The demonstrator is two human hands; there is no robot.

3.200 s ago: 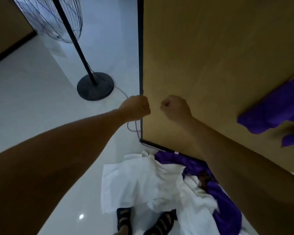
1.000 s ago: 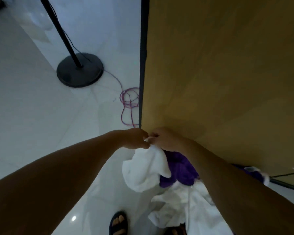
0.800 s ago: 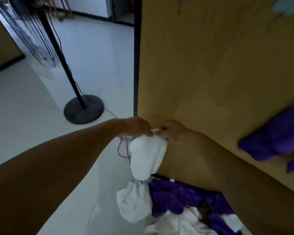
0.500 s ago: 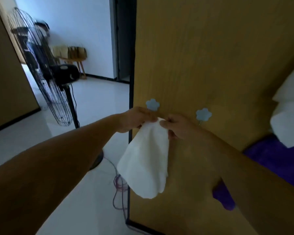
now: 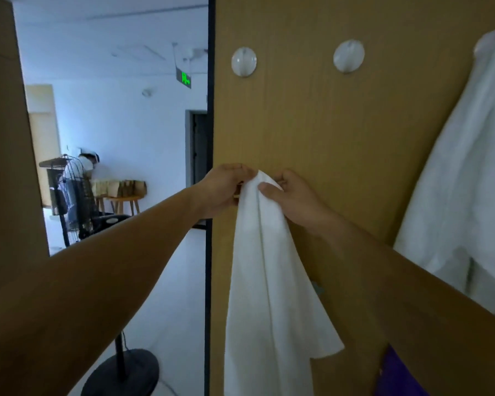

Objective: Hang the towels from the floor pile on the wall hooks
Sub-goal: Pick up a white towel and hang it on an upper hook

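While the view takes in the room at far left, where a standing fan (image 5: 75, 195) and its round base (image 5: 120, 372) sit on the floor clear of the work, the action lies against the wooden wall panel (image 5: 312, 132). Left hand (image 5: 223, 190): closed in a pinch on the upper left edge of the white towel (image 5: 266, 281), fingers curled over the cloth. Right hand (image 5: 292, 198): likewise closed, thumb pressing the towel's top fold from the front. Held by both hands at its top, the towel hangs in a long drape flat along the panel, its free end out of view below; gathering the top into a narrow bunch probably prepares it to catch on a hook. Two round white hooks, the left hook (image 5: 243, 62) and the right hook (image 5: 349, 56), stand bare well above the hands, so the lift is judged unfinished. At far right another white towel (image 5: 469, 181) already hangs, and purple cloth (image 5: 397, 375) shows at the lower edge.
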